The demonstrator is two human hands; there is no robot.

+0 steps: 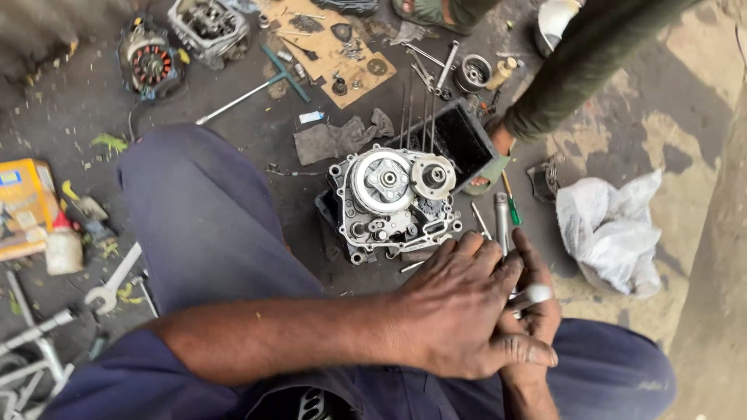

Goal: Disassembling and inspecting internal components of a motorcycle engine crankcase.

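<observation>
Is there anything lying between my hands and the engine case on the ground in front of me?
Nothing sizeable: the left hand and right hand, holding a metal tool, sit just short of the engine case. Only thin metal rods lie at the case's near-right edge.

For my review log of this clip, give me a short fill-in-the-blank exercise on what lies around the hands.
1. The person's left hand lies over the right hand, which grips a shiny metal ____.
2. The open engine case rests on the ____ in front of the person's knees.
3. Right of the engine case lies a crumpled ____ plastic bag.
4. The screwdriver beside the engine case has a ____ handle.

Missing words: tool; ground; white; green
</observation>
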